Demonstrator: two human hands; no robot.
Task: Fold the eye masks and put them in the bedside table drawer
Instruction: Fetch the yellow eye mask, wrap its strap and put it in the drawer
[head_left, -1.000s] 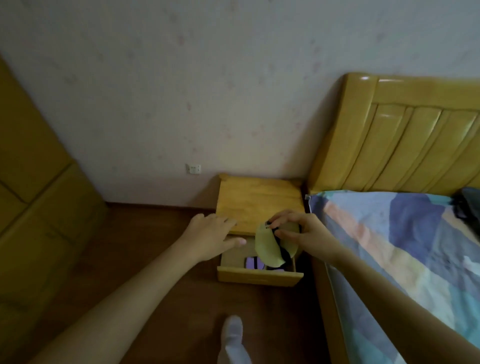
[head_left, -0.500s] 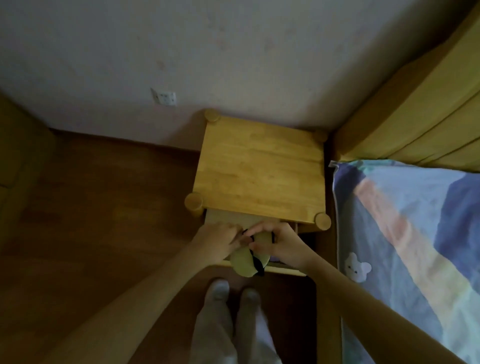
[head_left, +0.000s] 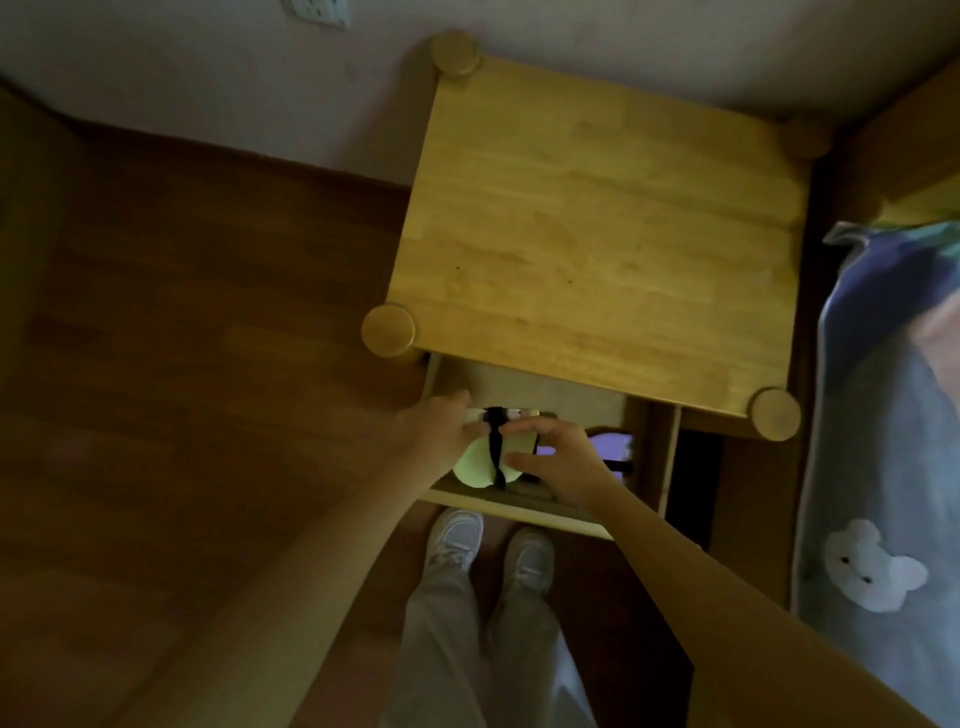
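Both hands are gripping a folded green eye mask (head_left: 480, 462) inside the open drawer (head_left: 519, 512): left hand (head_left: 441, 434), right hand (head_left: 558, 460). Letting go carelessly, its black strap (head_left: 496, 441) could be springing it unfolded.

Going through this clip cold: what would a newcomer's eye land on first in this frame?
Most likely the two hands meeting over the open drawer of the bedside table: the left hand and right hand both hold a pale green eye mask with a black strap across it. Just right of it, a purple mask already lies in the drawer, and a white bear print stands out on the bedsheet at far right.
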